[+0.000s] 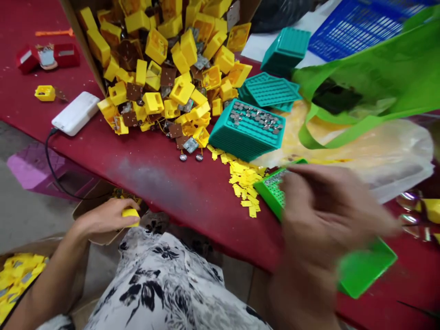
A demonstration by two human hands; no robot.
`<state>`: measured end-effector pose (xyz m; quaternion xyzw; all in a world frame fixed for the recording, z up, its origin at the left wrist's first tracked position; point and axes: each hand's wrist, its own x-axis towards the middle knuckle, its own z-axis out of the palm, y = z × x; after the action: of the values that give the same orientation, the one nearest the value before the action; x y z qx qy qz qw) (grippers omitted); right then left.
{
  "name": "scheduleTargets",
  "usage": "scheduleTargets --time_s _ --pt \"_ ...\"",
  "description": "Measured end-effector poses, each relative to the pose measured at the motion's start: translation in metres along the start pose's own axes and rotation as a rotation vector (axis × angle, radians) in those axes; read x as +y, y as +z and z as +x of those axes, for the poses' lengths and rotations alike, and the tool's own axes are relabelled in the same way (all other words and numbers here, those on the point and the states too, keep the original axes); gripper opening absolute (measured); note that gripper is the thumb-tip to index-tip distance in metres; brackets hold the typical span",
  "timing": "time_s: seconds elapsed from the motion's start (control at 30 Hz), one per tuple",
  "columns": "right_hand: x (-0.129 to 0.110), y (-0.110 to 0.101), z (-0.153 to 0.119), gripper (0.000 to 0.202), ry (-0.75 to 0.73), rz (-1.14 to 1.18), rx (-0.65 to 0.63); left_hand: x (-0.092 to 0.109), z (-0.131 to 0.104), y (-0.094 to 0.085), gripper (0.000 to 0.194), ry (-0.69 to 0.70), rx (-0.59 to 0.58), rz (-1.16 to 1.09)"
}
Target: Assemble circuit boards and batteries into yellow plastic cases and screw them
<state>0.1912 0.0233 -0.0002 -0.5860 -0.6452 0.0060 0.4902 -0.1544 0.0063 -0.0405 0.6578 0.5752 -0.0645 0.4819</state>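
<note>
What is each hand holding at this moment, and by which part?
The left hand grips a small yellow piece by its end, below the table edge. The right hand is blurred over the green tray; any hold cannot be told.

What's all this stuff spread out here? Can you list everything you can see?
yellow plastic housings: many, yellow, spilling from a tipped cardboard box onto the table
brown square plates: several, brown, mixed into that pile
small yellow clips: many, yellow, loose heap mid-table
teal trays: a few stacks, teal, behind the clips; the nearest one carries small metal discs
green tray: one, bright green, under the right hand
white power bank: one, white, left table edge, with a black cable
red housings: two, red, far left
green bag: one, green, upper right
blue basket: one, blue, top right
table: one, dark red cover
left hand: holds a yellow piece below the table edge
right hand: blurred, over the green tray
</note>
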Motion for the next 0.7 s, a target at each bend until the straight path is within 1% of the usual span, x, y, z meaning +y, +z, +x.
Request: scheduleTargets --time_s 0.03,0.07,0.1,0.17,0.2,0.23,0.27,0.33,0.37,0.4,0.43,0.5,0.53,0.57,0.63,0.7 --pt "0.002 0.014 0.004 0.013 -0.041 0.009 -0.006 -0.011 0.004 0.001 0.041 -0.088 0.027 0.063" --pt "0.005 0.029 0.007 0.011 -0.077 0.021 -0.033 -0.020 0.008 0.003 0.046 -0.165 0.062 0.127" --pt "0.009 0.044 0.010 0.013 -0.096 0.024 -0.084 -0.027 0.013 0.004 0.049 -0.206 0.108 0.181" --pt "0.016 0.070 0.014 0.016 -0.059 -0.036 -0.227 -0.034 0.015 0.002 0.050 -0.197 0.177 0.212" --pt "0.020 0.081 0.015 0.016 -0.020 -0.096 -0.299 -0.033 0.013 0.000 0.049 -0.154 0.185 0.189" --pt "0.023 0.090 0.014 0.016 0.017 -0.156 -0.364 -0.029 0.008 -0.004 0.046 -0.098 0.166 0.144" --pt "0.026 0.098 0.013 0.016 0.048 -0.209 -0.417 -0.024 0.002 -0.010 0.042 -0.030 0.123 0.090" --pt "0.028 0.110 0.008 0.015 0.085 -0.276 -0.473 -0.007 -0.009 -0.022 0.038 0.111 0.052 0.034" --pt "0.029 0.115 0.006 0.016 0.093 -0.296 -0.485 0.003 -0.011 -0.029 0.036 0.178 0.071 0.018" --pt "0.029 0.119 0.003 0.018 0.100 -0.319 -0.495 0.013 -0.010 -0.035 0.034 0.252 0.118 0.002" --pt "0.028 0.123 0.001 0.020 0.106 -0.340 -0.504 0.025 -0.004 -0.041 0.031 0.311 0.217 -0.011" --pt "0.027 0.128 -0.002 0.023 0.109 -0.372 -0.517 0.049 0.022 -0.051 0.025 0.409 0.466 -0.010" --pt "0.026 0.130 -0.002 0.022 0.106 -0.383 -0.523 0.062 0.040 -0.055 0.023 0.463 0.604 -0.015" --pt "0.026 0.131 -0.003 0.021 0.102 -0.389 -0.528 0.074 0.061 -0.058 0.022 0.526 0.701 -0.013" --pt "0.025 0.131 -0.003 0.021 0.094 -0.396 -0.533 0.099 0.102 -0.061 0.026 0.654 0.781 0.050" --pt "0.025 0.128 -0.004 0.026 0.090 -0.394 -0.530 0.120 0.135 -0.063 0.032 0.741 0.748 0.167"
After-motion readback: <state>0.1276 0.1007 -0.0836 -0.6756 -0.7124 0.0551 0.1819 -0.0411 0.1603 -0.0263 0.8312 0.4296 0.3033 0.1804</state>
